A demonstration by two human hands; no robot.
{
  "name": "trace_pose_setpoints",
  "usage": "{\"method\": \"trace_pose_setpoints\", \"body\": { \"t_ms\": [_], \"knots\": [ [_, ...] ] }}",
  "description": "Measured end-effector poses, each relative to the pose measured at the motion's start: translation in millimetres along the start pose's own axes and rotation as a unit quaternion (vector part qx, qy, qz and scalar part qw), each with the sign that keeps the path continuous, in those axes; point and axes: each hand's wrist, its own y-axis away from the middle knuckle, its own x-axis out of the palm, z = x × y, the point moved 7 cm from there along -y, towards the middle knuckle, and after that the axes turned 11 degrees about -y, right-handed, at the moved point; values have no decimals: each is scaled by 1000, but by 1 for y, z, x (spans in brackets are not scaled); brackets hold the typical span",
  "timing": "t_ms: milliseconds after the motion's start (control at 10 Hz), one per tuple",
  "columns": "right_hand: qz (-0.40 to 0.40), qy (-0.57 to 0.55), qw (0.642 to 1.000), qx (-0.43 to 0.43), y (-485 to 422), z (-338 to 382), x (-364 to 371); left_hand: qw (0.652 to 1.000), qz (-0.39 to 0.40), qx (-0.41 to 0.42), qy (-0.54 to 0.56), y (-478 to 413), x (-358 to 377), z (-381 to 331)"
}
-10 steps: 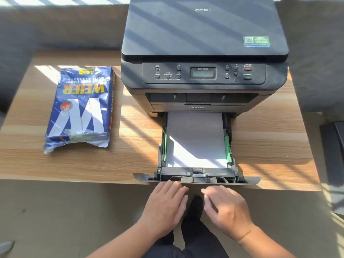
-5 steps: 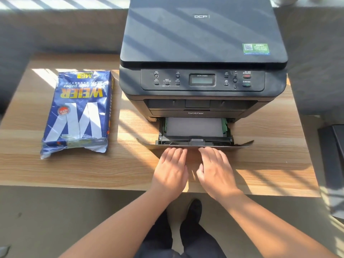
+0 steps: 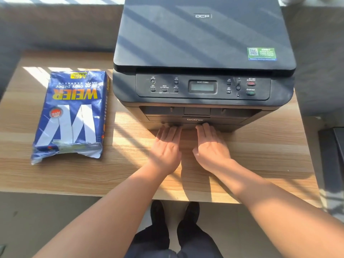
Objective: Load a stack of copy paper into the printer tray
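A dark grey printer (image 3: 202, 53) stands at the back middle of the wooden table (image 3: 260, 146). Its paper tray (image 3: 188, 124) sits fully inside the body, so only the tray's front panel shows at the bottom, and the paper inside is hidden. My left hand (image 3: 166, 148) and my right hand (image 3: 211, 146) lie flat side by side, fingers straight, with the fingertips pressed against the tray front. Neither hand holds anything. A blue torn-open pack of copy paper (image 3: 71, 114) lies to the left of the printer.
Bare tabletop lies to the right of the printer and in front of the paper pack. A dark object (image 3: 333, 164) stands beside the table's right end. My shoes (image 3: 175, 216) show under the front edge.
The tray, pulled far out with white paper showing, has slid back fully into the printer under both hands. The hands moved forward with it.
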Motion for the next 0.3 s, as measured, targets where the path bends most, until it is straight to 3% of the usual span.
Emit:
{"method": "trace_pose_setpoints", "body": {
  "t_ms": [200, 300],
  "knots": [
    [6, -28, 1000, 3, 4, 2, -1, 999, 29, 10, -13, 5, 7, 0],
    [62, -138, 988, 33, 21, -8, -13, 1000, 24, 6, -8, 17, 10, -2]
  ]
}}
